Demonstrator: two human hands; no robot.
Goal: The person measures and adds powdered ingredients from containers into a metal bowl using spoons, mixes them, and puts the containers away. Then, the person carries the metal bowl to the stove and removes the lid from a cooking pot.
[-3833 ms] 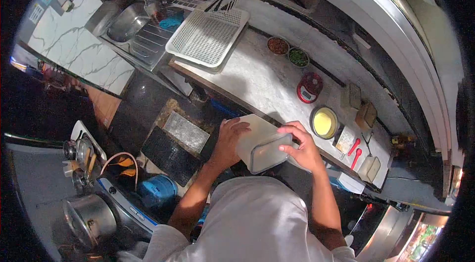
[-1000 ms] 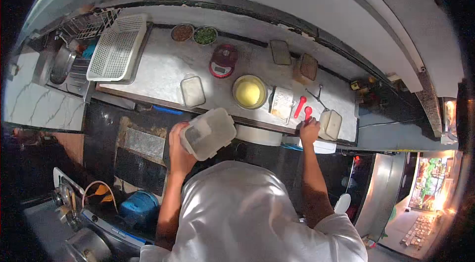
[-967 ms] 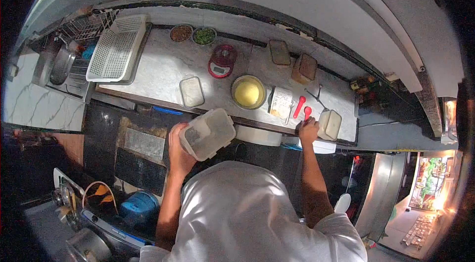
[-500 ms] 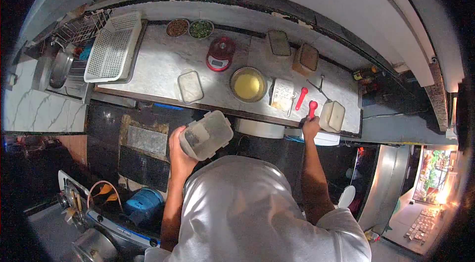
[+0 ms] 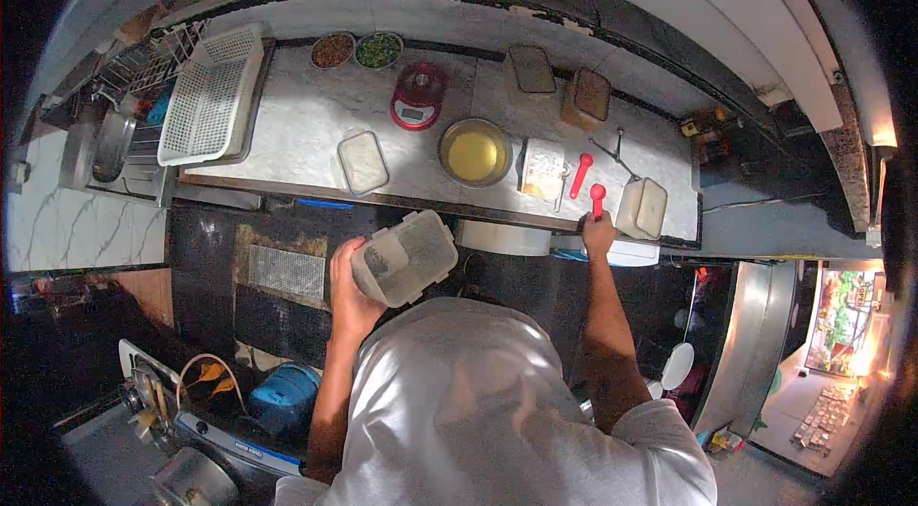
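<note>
My left hand (image 5: 352,288) grips a clear plastic container (image 5: 413,255) by its side, tilted, in front of the counter's edge. Some dark residue shows inside it. At the counter's front edge, my right hand (image 5: 600,234) is closed on the handle of a red measuring spoon (image 5: 598,193). A second red measuring spoon (image 5: 581,175) lies just beyond, beside an open notebook (image 5: 543,167) with writing on it. To the right of my right hand stands a tub with pale contents (image 5: 643,208). A metal bowl (image 5: 446,144) holds yellow liquid.
A red kitchen scale (image 5: 418,97), a white-filled container (image 5: 363,162) and two small bowls, one of chopped greens (image 5: 379,51), stand on the counter (image 5: 296,123). Two lidded tubs sit at the back. A white basket (image 5: 212,95) is at left, a pot (image 5: 194,479) at lower left.
The measuring spoon in my right hand has turned slightly and moved a little further over the counter. The container in my left hand has barely moved. The whole view has shifted slightly.
</note>
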